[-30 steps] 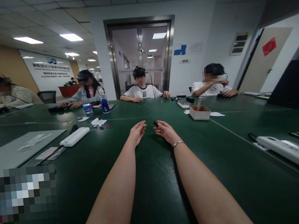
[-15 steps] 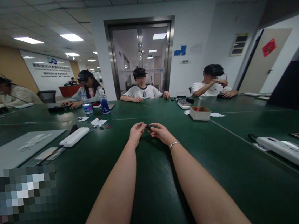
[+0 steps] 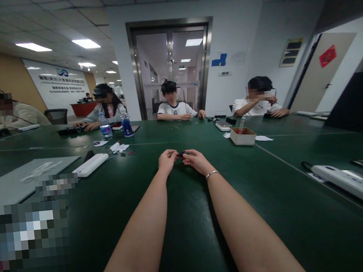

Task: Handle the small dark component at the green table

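Both my arms stretch forward over the dark green table (image 3: 189, 220). My left hand (image 3: 166, 160) and my right hand (image 3: 196, 160) meet at the fingertips, both pinched on a small black object (image 3: 180, 154) held just above the tabletop. What the object is I cannot make out at this size. A thin silver bracelet (image 3: 212, 174) circles my right wrist.
A white power strip (image 3: 90, 165) and grey mat (image 3: 18, 179) lie to the left, another white strip (image 3: 353, 185) at right. A small cardboard box (image 3: 242, 136) stands ahead right. Two bottles (image 3: 126, 126) and several seated people are at the far side.
My hands, a little apart a second ago with the black object in the right fingers, have come together, and both now pinch the object. A person opposite has shifted their arms.
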A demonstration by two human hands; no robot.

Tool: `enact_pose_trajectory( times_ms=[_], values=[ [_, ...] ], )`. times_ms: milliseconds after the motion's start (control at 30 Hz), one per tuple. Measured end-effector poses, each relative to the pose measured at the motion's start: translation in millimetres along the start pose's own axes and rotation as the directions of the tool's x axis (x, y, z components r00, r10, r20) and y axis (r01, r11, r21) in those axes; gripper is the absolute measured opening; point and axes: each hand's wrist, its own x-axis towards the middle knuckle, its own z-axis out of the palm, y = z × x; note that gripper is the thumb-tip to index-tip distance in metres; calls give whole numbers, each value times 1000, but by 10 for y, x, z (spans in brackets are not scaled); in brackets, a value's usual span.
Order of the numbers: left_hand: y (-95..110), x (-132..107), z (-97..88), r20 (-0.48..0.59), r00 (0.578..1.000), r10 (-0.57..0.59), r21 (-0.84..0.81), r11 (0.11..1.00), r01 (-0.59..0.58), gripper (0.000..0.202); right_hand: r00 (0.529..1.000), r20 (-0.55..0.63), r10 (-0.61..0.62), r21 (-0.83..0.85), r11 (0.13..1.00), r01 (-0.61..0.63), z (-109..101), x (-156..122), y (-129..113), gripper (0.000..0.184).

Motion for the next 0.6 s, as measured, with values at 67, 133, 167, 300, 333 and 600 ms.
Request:
enact_pose_trajectory(
  times_ms=[67,133,167,300,333,600],
  values=[
    [18,-13,-6,-1,1000,3,15,1000,-3,16,1000,5,-4,-5,1000,4,-2,-5,-2,25],
    [33,-26,-16,10,1000,-1,18,1000,1,18,1000,14,-13,-13,1000,13,-7,-5,-1,25],
    [40,-31,-20,12,1000,-9,21,1000,9,19,1000,19,-20,-22,1000,20,-10,-3,1,24],
    [55,-31,-14,-1,998,-58,33,998,58,24,997,33,-63,-98,993,66,-2,20,37,26],
    [51,-26,-9,-2,998,-68,25,997,68,26,997,33,-73,-119,990,76,7,26,55,27],
    [-58,24,1,45,998,-33,63,998,31,22,994,107,37,-354,935,3,70,-48,-216,40]
  ],
)
